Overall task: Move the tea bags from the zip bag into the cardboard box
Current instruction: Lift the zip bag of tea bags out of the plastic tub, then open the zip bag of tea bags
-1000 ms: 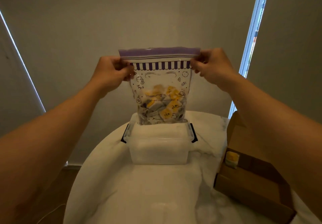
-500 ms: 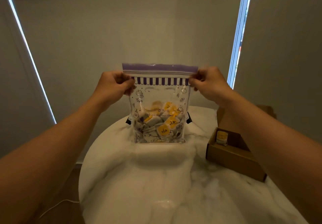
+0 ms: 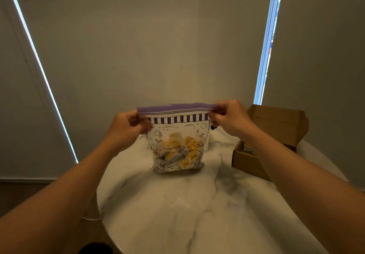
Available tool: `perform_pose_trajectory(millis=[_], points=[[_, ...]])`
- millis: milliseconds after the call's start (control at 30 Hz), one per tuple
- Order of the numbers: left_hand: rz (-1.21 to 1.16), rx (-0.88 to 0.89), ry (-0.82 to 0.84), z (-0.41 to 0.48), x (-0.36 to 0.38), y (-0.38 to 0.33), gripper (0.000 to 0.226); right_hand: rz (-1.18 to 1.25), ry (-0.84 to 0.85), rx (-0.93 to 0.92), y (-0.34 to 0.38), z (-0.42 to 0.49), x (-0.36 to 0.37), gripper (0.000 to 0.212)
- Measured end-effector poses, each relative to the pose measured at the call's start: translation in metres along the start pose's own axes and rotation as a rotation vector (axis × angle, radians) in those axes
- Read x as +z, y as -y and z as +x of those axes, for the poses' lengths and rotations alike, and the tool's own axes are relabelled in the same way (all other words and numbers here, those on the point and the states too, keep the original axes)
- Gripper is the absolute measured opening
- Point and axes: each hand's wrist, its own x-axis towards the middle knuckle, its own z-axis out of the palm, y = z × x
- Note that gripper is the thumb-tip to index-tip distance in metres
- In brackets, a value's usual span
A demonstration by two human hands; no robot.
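Note:
A clear zip bag (image 3: 177, 129) with a purple top strip and printed drawings stands upright on the white marble table (image 3: 177, 204). Several yellow and white tea bags (image 3: 185, 155) fill its lower half. My left hand (image 3: 126, 127) pinches the bag's upper left corner. My right hand (image 3: 229, 119) pinches the upper right corner at the purple strip. The open cardboard box (image 3: 248, 161) sits at the table's right, its lid (image 3: 276, 125) standing up behind it, and my right forearm hides part of it. A small yellow item shows inside the box.
A plastic container stands behind the zip bag, almost fully hidden, with only a black latch (image 3: 213, 127) showing. Window blinds (image 3: 138, 46) form the backdrop, with bright gaps at left and right. The table's rounded edge curves along the left.
Both hands have lowered the zip bag from above the plastic container down onto the table in front of it. The view has tilted, so the box appears farther right.

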Motion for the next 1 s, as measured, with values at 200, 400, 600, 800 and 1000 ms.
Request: perform_pose_trajectory(millis=[200,400,600,800,1000], points=[[0.097,0.113,0.051,-0.033,-0.004,0.0,0.032,0.032,-0.019,-0.031,-0.006,-0.035,-0.003,0.014],[0.241,0.239,0.172,-0.075,-0.013,-0.007,0.026,0.015,-0.023,-0.068,-0.006,-0.086,-0.007,0.011],[0.371,0.364,0.274,-0.119,-0.007,-0.033,0.041,0.054,-0.035,-0.04,-0.008,-0.133,-0.002,0.011],[0.574,0.495,0.337,-0.135,0.022,-0.058,0.024,0.039,-0.08,-0.031,-0.012,-0.159,0.002,0.012],[0.673,0.406,0.415,-0.133,0.023,-0.068,0.014,0.053,-0.108,-0.005,-0.016,-0.168,0.006,0.013]])
